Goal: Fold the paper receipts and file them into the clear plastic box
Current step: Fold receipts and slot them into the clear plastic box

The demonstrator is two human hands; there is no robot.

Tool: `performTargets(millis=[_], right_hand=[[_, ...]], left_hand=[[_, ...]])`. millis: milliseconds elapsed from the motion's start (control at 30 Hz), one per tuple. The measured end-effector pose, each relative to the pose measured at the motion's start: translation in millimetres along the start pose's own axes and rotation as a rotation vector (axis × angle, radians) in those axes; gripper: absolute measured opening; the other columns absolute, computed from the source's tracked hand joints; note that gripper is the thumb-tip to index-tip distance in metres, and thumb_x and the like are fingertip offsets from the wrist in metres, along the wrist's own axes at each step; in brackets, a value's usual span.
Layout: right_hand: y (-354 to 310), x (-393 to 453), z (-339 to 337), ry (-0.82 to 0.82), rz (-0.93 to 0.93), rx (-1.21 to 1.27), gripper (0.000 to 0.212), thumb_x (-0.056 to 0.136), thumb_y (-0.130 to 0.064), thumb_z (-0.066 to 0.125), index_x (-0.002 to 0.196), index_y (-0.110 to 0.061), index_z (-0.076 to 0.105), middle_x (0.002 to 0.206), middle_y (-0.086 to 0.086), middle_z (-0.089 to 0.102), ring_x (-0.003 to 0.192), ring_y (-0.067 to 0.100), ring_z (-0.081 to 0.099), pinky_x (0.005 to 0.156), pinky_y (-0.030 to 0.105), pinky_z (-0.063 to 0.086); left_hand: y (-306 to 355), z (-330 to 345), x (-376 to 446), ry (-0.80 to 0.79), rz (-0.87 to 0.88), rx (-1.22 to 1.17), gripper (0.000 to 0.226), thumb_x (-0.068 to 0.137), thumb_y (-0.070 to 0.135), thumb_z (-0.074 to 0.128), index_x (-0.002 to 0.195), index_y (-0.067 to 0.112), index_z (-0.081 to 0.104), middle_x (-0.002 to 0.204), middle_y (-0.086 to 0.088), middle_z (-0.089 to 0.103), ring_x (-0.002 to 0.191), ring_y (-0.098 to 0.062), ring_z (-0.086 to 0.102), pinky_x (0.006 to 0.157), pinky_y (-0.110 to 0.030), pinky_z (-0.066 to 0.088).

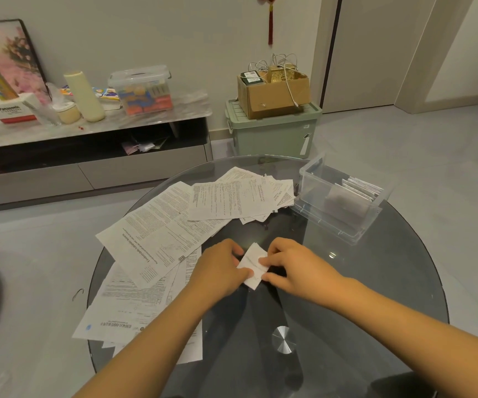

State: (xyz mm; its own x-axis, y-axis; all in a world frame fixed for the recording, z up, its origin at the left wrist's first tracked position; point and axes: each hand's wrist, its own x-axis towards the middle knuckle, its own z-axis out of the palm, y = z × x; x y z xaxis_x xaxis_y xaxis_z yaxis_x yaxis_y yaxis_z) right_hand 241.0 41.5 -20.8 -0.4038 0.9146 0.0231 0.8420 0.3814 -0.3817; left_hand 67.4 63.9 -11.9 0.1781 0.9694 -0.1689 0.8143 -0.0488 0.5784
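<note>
A small white receipt [253, 265], folded to a narrow strip, lies between both hands just above the round glass table [375, 282]. My left hand [220, 268] pinches its left edge and my right hand [292, 268] pinches its right edge. The clear plastic box [318, 196] stands open at the table's far right, with several folded receipts [358, 191] upright in its right half. Unfolded printed sheets [157, 231] lie spread over the table's left and far side.
Beyond the table stand a low TV cabinet [88, 156] with a lidded plastic tub [141, 87], and a green storage bin [272, 130] carrying a cardboard box [272, 93]. A metal disc [282, 338] shows under the glass.
</note>
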Motion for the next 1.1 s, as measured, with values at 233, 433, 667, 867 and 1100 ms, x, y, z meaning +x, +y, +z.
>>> performTargets(millis=[233,433,667,867,1100], right_hand=[[3,-3,-6,-0.091,-0.041,0.028,0.061,0.080,-0.051,0.065,0.132,-0.022,0.053,0.125,-0.007,0.047,0.115,0.008,0.037,0.092,0.016,0.032],[1,-9,-6,-0.029,-0.114,-0.080,0.035,0.089,-0.040,0.054,0.119,-0.024,0.062,0.111,-0.005,0.063,0.100,0.018,0.049,0.086,0.034,0.044],[6,-6,-13,0.179,-0.111,-0.102,0.054,0.084,-0.046,0.021,0.097,-0.024,0.068,0.087,-0.005,0.068,0.082,0.019,0.059,0.066,0.037,0.050],[7,-7,-21,0.362,-0.050,0.122,0.030,0.092,-0.034,0.044,0.103,-0.020,0.068,0.091,-0.002,0.053,0.076,0.015,0.055,0.066,0.023,0.046],[5,-11,-59,0.429,0.192,0.700,0.016,0.091,-0.018,0.058,0.101,-0.021,0.071,0.084,-0.002,0.072,0.075,0.006,0.067,0.066,0.016,0.054]], left_hand=[[3,-3,-4,-0.039,-0.121,-0.269,0.030,0.077,0.013,0.073,0.100,0.020,0.055,0.091,0.000,0.056,0.071,-0.018,0.060,0.076,-0.036,0.057],[8,-1,-6,-0.063,-0.107,-0.391,0.020,0.078,0.009,0.070,0.089,0.023,0.062,0.088,-0.003,0.064,0.064,-0.014,0.058,0.071,-0.030,0.054],[16,-10,-14,-0.108,0.051,-0.272,0.019,0.085,0.021,0.058,0.095,0.029,0.072,0.078,0.007,0.070,0.073,-0.008,0.065,0.066,-0.018,0.050],[22,-7,-12,0.181,0.229,-0.211,0.011,0.080,0.025,0.071,0.076,0.033,0.065,0.092,0.008,0.059,0.075,0.000,0.057,0.067,-0.009,0.041],[54,-9,-5,0.385,0.385,-0.210,0.015,0.085,0.016,0.067,0.097,0.020,0.075,0.094,0.011,0.066,0.078,-0.001,0.059,0.073,-0.009,0.048]])
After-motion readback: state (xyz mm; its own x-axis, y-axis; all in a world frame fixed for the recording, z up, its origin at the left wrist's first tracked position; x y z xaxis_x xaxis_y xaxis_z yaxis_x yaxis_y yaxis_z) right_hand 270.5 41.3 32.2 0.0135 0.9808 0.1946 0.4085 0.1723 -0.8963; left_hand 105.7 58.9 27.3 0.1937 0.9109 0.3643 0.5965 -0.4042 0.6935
